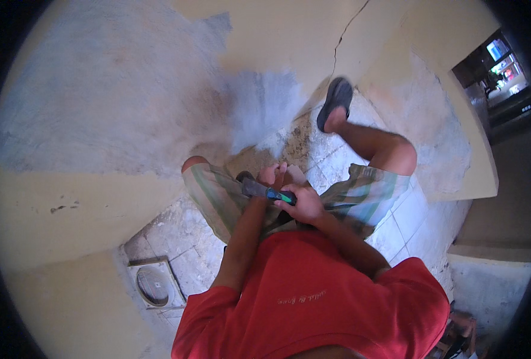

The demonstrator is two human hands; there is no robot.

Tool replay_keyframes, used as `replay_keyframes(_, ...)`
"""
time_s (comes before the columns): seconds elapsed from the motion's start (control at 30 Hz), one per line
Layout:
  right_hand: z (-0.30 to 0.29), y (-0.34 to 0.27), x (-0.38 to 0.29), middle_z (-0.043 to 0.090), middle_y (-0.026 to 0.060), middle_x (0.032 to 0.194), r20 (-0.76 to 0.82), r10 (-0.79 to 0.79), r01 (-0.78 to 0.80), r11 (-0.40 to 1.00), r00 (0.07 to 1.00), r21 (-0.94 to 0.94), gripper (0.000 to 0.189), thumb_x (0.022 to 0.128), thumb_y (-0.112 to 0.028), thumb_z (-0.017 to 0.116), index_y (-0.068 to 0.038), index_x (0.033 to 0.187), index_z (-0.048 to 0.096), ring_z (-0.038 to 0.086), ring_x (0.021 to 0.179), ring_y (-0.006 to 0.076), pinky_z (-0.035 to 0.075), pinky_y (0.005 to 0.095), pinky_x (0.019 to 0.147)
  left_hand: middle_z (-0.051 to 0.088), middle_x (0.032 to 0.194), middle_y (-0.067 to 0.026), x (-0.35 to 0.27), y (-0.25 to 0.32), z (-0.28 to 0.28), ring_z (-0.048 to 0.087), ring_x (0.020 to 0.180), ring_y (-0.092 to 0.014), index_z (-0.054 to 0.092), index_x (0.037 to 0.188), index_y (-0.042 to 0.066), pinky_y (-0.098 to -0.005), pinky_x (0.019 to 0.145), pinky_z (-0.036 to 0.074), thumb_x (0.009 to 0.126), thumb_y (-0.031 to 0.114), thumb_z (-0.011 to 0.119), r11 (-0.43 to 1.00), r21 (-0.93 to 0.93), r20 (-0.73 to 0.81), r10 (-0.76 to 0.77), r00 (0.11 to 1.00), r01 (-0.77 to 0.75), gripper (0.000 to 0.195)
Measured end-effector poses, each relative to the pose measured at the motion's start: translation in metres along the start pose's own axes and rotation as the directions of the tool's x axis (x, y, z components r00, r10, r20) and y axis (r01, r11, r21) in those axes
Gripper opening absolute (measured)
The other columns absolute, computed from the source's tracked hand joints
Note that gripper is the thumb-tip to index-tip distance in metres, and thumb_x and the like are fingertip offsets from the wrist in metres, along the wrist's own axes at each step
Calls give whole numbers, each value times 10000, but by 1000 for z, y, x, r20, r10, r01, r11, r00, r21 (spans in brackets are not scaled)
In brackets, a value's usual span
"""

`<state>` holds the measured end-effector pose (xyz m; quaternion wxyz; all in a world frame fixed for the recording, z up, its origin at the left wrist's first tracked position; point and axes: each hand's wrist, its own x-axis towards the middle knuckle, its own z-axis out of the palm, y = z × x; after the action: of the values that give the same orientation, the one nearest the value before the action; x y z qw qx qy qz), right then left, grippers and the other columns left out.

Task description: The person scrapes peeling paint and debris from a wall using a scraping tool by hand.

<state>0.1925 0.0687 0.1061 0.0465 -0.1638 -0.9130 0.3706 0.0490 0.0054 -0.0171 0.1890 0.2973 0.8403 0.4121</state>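
My right hand (pixel 307 204) is closed around the black, blue and green handle of a scraper (pixel 253 188). Its broad grey blade points left, across my left wrist. Just beyond the tool is my left hand (pixel 270 174), partly hidden, with its fingers bent. A pale flat piece (pixel 297 175), perhaps sandpaper, shows beside these fingers; whether they grip it is unclear. Both hands are low between my spread knees, in front of the wall (pixel 157 98), where large grey and whitish patches break up the yellow paint.
Dust and debris (pixel 297 140) lie along the wall's foot on the tiled floor (pixel 193 233). A square vent cover (pixel 156 283) with a round grille rests at the left. A crack (pixel 338 42) runs up the wall. My sandaled right foot (pixel 336 104) is near the corner.
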Motion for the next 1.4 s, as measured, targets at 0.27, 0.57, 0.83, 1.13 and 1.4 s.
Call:
replay_keyframes(0.27, -56, -25, 8, 710, 95, 833, -242, 22, 18, 986, 970, 165, 389, 714, -228, 864, -21, 989, 683, 676, 761, 142, 539, 300, 724, 685, 926, -201, -4, -32, 26, 639, 934, -398, 703, 932, 80, -482, 803, 509, 894, 478, 555, 982, 132, 7, 132, 991, -132, 427)
replay_keyframes(0.57, -163, -69, 81, 691, 47, 831, -454, -183, 328, 907, 872, 264, 259, 752, -139, 825, -27, 946, 694, 590, 705, 76, 449, 213, 612, 699, 996, -165, 33, 13, -74, 684, 875, -340, 600, 1244, 39, -413, 749, 549, 868, 287, 678, 964, 82, -634, 247, 733, -255, 457)
replay_keyframes(0.83, -263, -170, 151, 609, 109, 966, -434, -792, 888, 458, 430, 45, 296, 886, -222, 670, -1, 1078, 626, 582, 893, 222, 452, 317, 822, 587, 1292, -211, 63, 212, -373, 664, 1012, -326, 613, 1148, 8, -380, 827, 529, 796, 162, 719, 681, 693, -703, 711, -13, -239, 399)
replay_keyframes(1.13, -295, -292, 217, 556, 82, 826, -500, -757, 825, 90, 421, 558, 393, 990, -365, 538, -9, 1153, 496, 521, 716, 157, 438, 313, 663, 406, 1475, -199, 94, 280, -500, 342, 1403, -332, 412, 1402, -8, -508, 1136, 258, 874, 362, 568, 485, 865, -496, 865, 73, 128, 663)
replay_keyframes(1.4, -315, -376, 252, 331, -1, 532, -531, -741, 786, -8, 410, 618, 397, 961, -327, 513, -92, 652, 431, 270, 447, 101, 282, 279, 482, 418, 1476, -174, 93, 276, -499, 351, 1400, -319, 432, 1407, 13, -496, 1135, 265, 869, 370, 558, 491, 865, -500, 862, 84, 104, 658)
